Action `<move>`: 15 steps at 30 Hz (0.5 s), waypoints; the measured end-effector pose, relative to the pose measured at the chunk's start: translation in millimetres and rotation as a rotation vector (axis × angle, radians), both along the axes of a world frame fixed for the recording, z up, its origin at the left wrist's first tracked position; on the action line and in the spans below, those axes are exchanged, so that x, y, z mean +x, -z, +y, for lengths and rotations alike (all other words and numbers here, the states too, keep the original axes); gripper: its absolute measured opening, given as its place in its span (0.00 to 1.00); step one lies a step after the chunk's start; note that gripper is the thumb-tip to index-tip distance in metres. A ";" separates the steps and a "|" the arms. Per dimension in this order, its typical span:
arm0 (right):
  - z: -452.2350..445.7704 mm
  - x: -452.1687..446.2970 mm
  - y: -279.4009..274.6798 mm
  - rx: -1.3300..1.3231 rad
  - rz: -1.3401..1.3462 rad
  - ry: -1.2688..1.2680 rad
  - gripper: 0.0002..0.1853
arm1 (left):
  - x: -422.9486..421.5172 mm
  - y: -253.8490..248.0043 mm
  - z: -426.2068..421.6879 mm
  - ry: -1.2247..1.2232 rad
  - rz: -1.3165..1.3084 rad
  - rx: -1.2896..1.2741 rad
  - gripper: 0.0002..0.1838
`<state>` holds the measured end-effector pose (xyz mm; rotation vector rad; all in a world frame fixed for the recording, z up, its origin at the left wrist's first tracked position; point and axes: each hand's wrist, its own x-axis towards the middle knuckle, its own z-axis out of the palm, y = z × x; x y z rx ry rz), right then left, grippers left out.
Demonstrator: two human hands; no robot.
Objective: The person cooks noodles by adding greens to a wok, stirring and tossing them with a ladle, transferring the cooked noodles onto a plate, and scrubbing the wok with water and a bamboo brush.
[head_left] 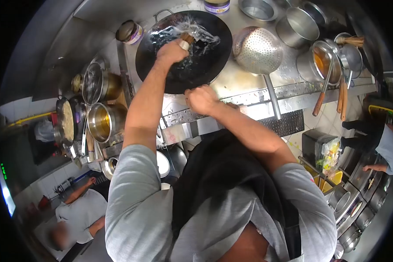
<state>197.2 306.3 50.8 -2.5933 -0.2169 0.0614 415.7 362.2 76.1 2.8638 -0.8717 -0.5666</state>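
Observation:
My left hand is closed round a short bamboo wok brush, its bristle end down in a large black wok. Water splashes and streaks over the wok's far inner side around the brush. My right hand is a fist at the wok's near rim, gripping its edge or handle; the exact grip is hidden by the fingers. Right of the wok lies a big perforated strainer with a long metal handle pointing toward me.
An open can stands left of the wok. Steel pots and a pot of orange liquid with wooden-handled tools are at right. An oil pot sits at left. One person is at lower left, another at far right.

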 end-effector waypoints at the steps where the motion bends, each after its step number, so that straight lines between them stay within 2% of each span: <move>1: -0.5 -2.5 -0.4 0.020 -0.024 -0.011 0.12 | -7.8 0.0 -0.5 -0.045 0.023 -0.069 0.35; 2: -0.8 -3.2 -1.8 0.028 -0.027 -0.014 0.12 | -20.0 -0.1 5.9 0.047 0.093 -0.009 0.38; 4: -3.5 -1.8 -5.1 0.043 -0.040 -0.009 0.13 | -66.9 -18.6 38.4 0.223 0.036 -0.001 0.41; 5: -3.0 -1.2 -3.8 0.043 -0.027 0.006 0.13 | -81.1 -35.4 50.1 0.233 0.078 0.117 0.41; 8: -0.1 -0.7 -1.9 0.030 0.006 0.027 0.13 | -47.9 -6.5 64.8 0.220 -0.066 0.210 0.40; 10: -0.4 -0.1 -8.2 0.025 0.009 0.020 0.13 | -6.6 15.3 27.7 -0.012 -0.055 0.120 0.39; 12: -2.2 -0.6 -8.6 0.027 -0.006 0.018 0.13 | -6.9 16.5 -6.8 -0.148 -0.032 -0.087 0.44; 14: -3.1 -3.0 -7.7 0.036 -0.019 0.016 0.13 | -19.9 31.8 -13.0 -0.059 0.006 -0.220 0.45; 15: -4.2 -3.8 -7.2 0.045 -0.030 0.013 0.13 | -31.9 9.3 -5.7 0.044 0.069 -0.205 0.45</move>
